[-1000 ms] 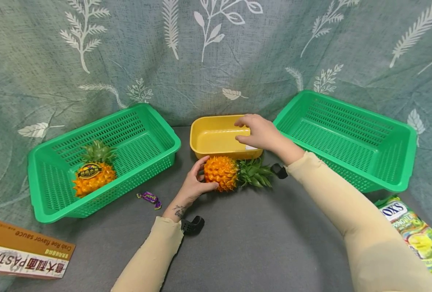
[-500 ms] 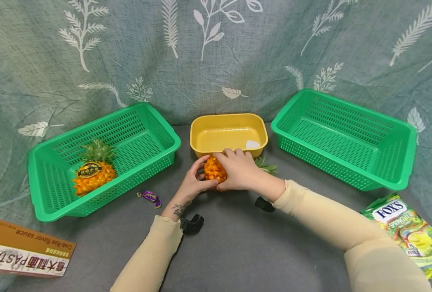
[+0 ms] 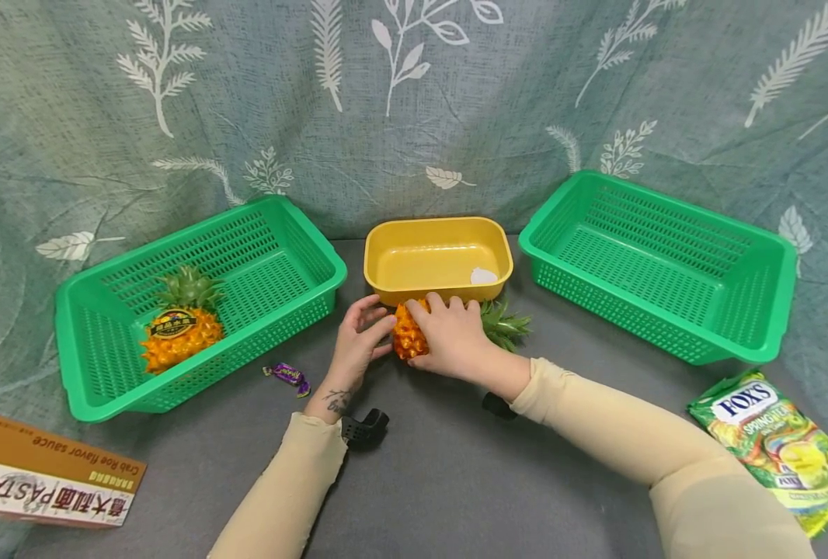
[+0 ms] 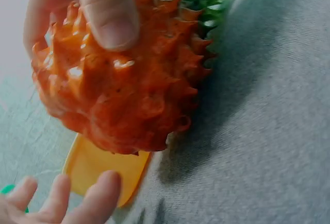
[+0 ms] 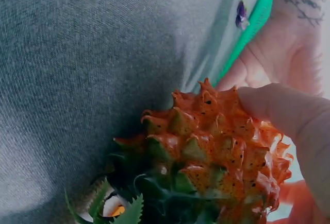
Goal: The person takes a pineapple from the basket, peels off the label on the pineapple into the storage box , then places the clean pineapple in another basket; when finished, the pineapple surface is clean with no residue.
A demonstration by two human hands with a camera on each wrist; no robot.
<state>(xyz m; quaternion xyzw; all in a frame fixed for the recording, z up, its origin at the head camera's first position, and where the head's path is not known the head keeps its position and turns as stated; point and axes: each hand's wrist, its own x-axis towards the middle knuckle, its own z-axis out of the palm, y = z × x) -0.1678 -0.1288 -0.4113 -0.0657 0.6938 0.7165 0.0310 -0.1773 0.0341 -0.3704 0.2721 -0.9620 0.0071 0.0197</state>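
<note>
An orange toy-like pineapple [image 3: 408,335] with green leaves lies on its side on the grey table, in front of the yellow tub [image 3: 428,299]. My right hand [image 3: 456,335] grips it from above, covering its middle. In the right wrist view the thumb [image 5: 283,105] presses on the spiky body [image 5: 216,147]. My left hand [image 3: 358,338] is just left of the fruit's base, fingers apart and holding nothing. Its fingers [image 4: 100,193] stand clear of the pineapple [image 4: 124,90] in the left wrist view. Another pineapple [image 3: 182,338], with a black label, lies in the left green basket [image 3: 274,318].
A second green basket [image 3: 645,318] stands at the right. Near the left basket lies a purple wrapped candy [image 3: 289,375]. A pasta box [image 3: 50,470] sits at the left edge, and a green Fox's candy bag [image 3: 777,446] at the right. A patterned curtain hangs behind.
My right hand came down from above the yellow tub onto the pineapple and grips it. My left hand has let go of its base and drawn back slightly left.
</note>
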